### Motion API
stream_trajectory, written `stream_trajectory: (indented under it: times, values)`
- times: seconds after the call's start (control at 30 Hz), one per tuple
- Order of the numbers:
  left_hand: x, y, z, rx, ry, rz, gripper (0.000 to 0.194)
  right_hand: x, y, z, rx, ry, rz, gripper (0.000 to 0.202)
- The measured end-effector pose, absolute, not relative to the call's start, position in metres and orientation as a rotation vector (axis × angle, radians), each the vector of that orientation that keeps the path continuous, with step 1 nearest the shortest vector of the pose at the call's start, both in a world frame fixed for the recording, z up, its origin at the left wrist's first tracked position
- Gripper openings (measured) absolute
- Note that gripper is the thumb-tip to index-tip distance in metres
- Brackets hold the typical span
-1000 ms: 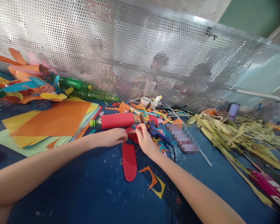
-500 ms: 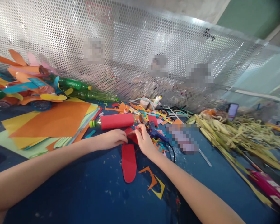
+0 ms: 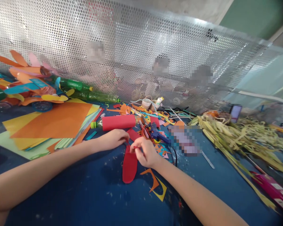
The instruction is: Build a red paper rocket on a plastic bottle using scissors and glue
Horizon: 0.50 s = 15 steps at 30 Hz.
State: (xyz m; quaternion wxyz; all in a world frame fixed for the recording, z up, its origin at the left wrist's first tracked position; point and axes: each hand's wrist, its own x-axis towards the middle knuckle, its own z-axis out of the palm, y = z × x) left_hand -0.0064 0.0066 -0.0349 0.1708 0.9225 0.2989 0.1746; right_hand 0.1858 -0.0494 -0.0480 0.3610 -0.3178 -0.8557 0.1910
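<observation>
A red paper piece (image 3: 129, 166) with a rounded lower end is pinched at its top by my left hand (image 3: 115, 138). My right hand (image 3: 145, 152) is at the right of its upper part, fingers bent together, with a tiny red bit at the fingertips that is too small to make out. Behind my hands lies a bottle wrapped in red paper (image 3: 119, 122), its yellow-green cap to the left. Another red paper piece (image 3: 133, 135) shows between the bottle and my right hand.
Colored paper sheets (image 3: 54, 121) lie at the left, beside a paper-and-bottle model (image 3: 35, 86). A blue glue gun (image 3: 159, 134), paper scraps (image 3: 153, 182) and dried husks (image 3: 226, 135) are at the right. A perforated metal screen (image 3: 136, 47) stands behind.
My right hand has moved down and slightly left, closer to the top of the red paper piece. That piece has turned a little. My left hand has barely moved.
</observation>
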Motion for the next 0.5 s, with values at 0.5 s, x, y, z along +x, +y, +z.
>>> stream_trajectory:
  times: [0.5]
  values:
    - [0.002,0.106,0.018,2.676,1.648,0.683,0.023,0.182,-0.046,-0.053,-0.751,-2.514,0.055,0.014]
